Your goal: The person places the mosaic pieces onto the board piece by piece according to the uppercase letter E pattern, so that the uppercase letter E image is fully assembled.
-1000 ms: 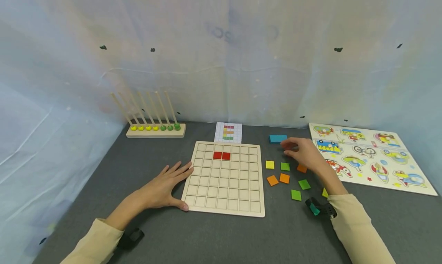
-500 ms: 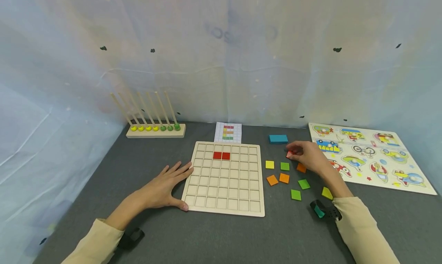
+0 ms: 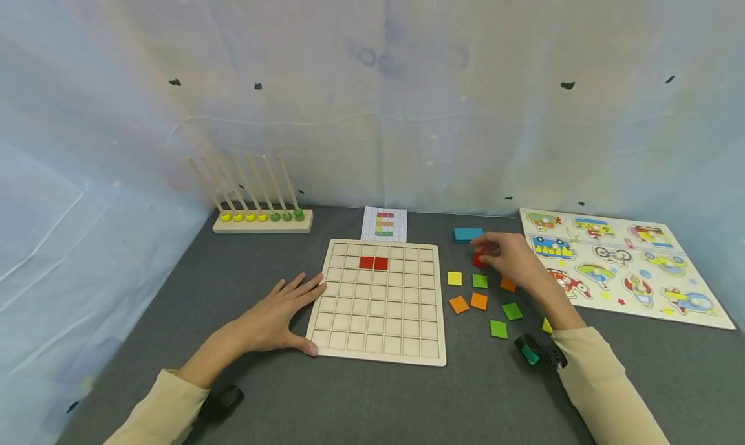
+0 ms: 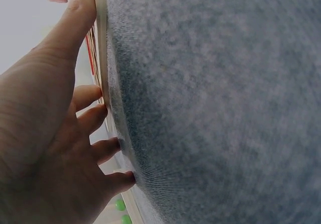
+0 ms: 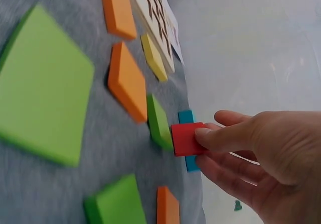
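My right hand (image 3: 512, 257) pinches a red square tile (image 5: 183, 138) between thumb and fingers. It is held just over the table near a blue block (image 3: 468, 235). The left hand (image 3: 270, 319) lies with spread fingers along the left edge of a wooden grid board (image 3: 378, 315); its thumb is at the near left corner. Two red tiles (image 3: 374, 263) sit side by side in cells of an upper row. Right of the board lie a yellow tile (image 3: 454, 278), several green tiles (image 3: 498, 329) and orange tiles (image 3: 458, 304), some partly hidden by the right arm.
A printed pattern card (image 3: 384, 224) lies behind the board. At the back left stands a wooden bead rack (image 3: 262, 225) with upright rods and yellow and green beads. A picture puzzle board (image 3: 687, 278) lies at the right. A pale curtain hangs behind the table.
The right hand first drew back to the right with a red tile in its fingers, then moved left and slightly away with it. The left hand and board have stayed still.
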The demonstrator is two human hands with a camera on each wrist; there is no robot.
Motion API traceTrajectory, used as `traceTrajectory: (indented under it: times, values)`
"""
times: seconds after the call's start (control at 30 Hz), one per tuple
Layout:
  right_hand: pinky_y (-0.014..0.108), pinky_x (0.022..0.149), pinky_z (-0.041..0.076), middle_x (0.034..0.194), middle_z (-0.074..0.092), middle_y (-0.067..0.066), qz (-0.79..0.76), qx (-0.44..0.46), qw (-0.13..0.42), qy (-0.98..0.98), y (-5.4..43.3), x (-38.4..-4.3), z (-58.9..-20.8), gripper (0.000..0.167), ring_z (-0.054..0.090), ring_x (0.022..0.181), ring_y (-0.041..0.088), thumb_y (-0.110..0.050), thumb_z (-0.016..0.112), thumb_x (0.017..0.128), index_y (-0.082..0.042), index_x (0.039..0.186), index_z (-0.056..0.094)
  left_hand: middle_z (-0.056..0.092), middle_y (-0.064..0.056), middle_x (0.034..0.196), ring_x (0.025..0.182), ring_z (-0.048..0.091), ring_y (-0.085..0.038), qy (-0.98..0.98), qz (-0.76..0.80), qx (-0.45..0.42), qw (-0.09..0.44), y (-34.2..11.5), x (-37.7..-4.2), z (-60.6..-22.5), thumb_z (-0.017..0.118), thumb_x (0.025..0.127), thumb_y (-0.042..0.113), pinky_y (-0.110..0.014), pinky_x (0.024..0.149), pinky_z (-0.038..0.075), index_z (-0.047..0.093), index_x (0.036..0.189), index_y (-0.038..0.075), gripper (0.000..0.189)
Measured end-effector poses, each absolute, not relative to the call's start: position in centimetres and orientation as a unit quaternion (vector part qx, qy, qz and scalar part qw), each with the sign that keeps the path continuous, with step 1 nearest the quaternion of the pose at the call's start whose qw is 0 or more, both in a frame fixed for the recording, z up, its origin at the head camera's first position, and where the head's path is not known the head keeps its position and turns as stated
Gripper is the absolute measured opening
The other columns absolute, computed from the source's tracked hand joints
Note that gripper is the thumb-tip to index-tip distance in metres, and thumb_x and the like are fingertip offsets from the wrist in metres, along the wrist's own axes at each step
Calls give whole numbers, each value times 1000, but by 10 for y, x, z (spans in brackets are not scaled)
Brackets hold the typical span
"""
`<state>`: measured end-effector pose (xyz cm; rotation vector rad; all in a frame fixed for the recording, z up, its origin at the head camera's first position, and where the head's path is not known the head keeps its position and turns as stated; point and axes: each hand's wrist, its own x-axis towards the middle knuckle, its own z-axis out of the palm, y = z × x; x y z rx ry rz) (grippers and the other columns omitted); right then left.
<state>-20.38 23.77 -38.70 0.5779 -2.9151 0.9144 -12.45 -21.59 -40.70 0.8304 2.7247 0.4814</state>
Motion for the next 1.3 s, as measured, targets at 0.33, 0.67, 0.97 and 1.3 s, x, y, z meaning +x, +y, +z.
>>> traceTrajectory:
  times: [0.33,0.67,0.97,1.3]
  values:
    - [45,77,57,97,70,15,306,224,31,-925,214,-209,-391,30,67,89,31,10,66,87,4,116,68,17,-9,163,148,12,-40,934,171,289,122,-217,-123,-404,68,67,75,-67,113,10,25,157,13,117]
    - [42,79,57,99,70,13,316,251,35,-914,187,-212,-389,26,67,89,27,7,69,87,2,113,70,14,-6,164,149,9,-37,935,165,284,130,-217,-124,-404,66,65,78,-65,114,8,23,157,15,120]
    - [39,78,57,95,70,9,330,267,22,-905,166,-213,-382,25,66,89,24,7,66,89,1,113,70,14,-5,164,149,9,-36,936,164,284,128,-216,-125,-405,65,65,79,-65,114,9,24,157,15,120]
    - [34,77,57,93,70,9,352,304,0,-885,134,-213,-386,22,66,88,22,6,66,89,2,111,71,14,-5,164,149,9,-36,936,166,280,131,-216,-124,-407,66,64,79,-64,115,8,23,158,16,120]
